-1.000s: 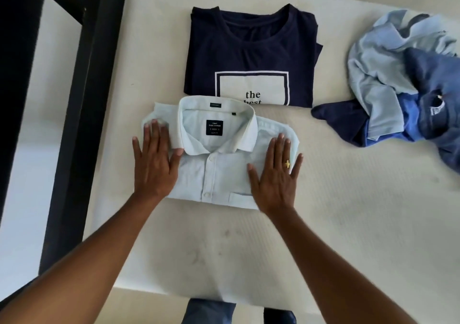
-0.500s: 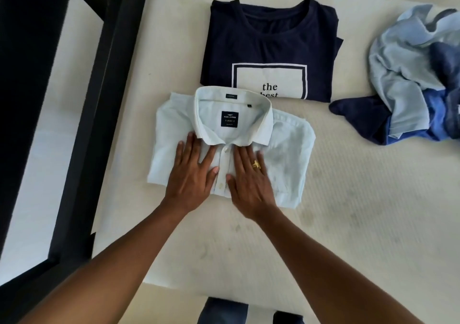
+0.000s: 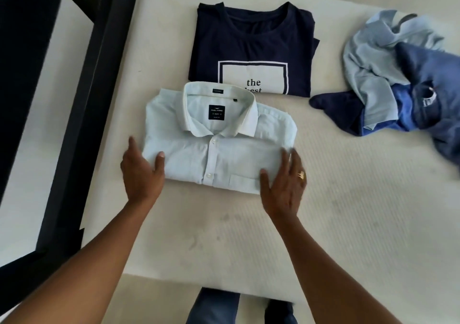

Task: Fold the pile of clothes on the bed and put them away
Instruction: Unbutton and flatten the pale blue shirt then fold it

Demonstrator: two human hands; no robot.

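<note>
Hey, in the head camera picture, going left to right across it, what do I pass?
black bed frame → left hand → folded pale blue shirt → right hand → pile of unfolded clothes. The navy T-shirt lies beyond the pale shirt across the same span, so it is left out.

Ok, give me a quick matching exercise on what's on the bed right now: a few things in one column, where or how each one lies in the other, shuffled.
Things
1. pale shirt
2. navy T-shirt
3. heap of clothes
4. ring

Place or state
A. on a finger of the right hand
B. crumpled, at the right side of the bed
C. folded, between the left hand and the right hand
D. folded, just beyond the pale shirt's collar

Pairs: 1-C, 2-D, 3-B, 4-A
</note>
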